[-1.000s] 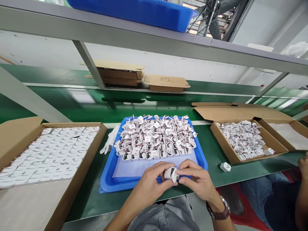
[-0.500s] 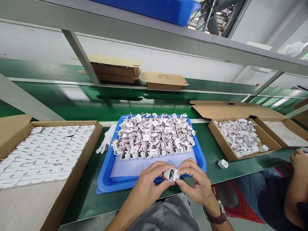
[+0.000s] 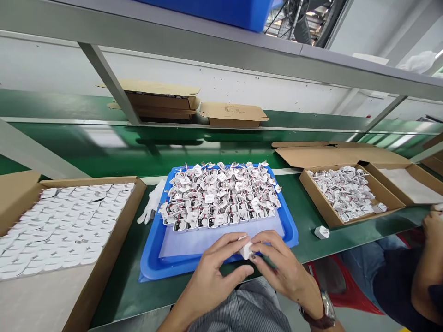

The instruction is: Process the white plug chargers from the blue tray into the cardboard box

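Over the front edge of the blue tray, both my hands hold one small white charger housing. My left hand grips its left side with the fingertips, the thumb lowered a little away from it. My right hand pinches its right side, where a bit of metal shows by the fingertips. The fingers hide much of the housing. Behind the hands, the tray holds a block of open white charger housings with lids and red wires sticking up, set on a pale sheet.
To the left stands a carton of closed white pieces. A white glove lies beside the tray. On the right are a single white housing, a carton of wired parts, and a seated person's arm. A shelf beam crosses overhead.
The housing has turned in my fingers, and its open side with wires no longer shows. My left thumb has dropped away from it. The view has shifted slightly.
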The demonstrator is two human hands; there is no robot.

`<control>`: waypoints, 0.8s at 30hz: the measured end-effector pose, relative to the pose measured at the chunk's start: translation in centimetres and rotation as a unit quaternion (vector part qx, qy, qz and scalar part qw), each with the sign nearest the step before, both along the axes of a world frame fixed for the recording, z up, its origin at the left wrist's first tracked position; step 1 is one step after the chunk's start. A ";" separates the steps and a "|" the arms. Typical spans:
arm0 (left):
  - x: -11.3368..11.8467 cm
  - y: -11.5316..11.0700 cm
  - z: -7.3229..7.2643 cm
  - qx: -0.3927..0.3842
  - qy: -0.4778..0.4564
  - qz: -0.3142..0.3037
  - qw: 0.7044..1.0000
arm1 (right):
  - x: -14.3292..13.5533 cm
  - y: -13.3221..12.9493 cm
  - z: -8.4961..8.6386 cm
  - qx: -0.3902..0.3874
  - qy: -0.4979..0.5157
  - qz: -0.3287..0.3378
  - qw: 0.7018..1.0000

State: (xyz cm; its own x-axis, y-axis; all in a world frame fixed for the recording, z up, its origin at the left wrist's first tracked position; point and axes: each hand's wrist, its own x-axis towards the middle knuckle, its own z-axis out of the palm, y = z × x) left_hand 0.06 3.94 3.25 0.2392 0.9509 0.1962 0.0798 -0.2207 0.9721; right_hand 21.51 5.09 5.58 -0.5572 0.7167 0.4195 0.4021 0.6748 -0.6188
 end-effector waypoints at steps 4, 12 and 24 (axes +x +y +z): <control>0.0 0.0 -0.3 -0.074 -0.110 0.003 0.991 | -0.2 0.0 -0.2 -0.046 0.048 0.013 0.998; 0.3 -0.4 -0.3 -0.016 -0.075 0.025 0.997 | -0.1 0.1 -1.3 -0.262 0.163 -0.058 0.949; 0.1 -0.3 -1.2 -0.119 -0.097 -0.021 0.988 | -1.1 1.0 -3.2 -0.318 0.238 -0.118 0.910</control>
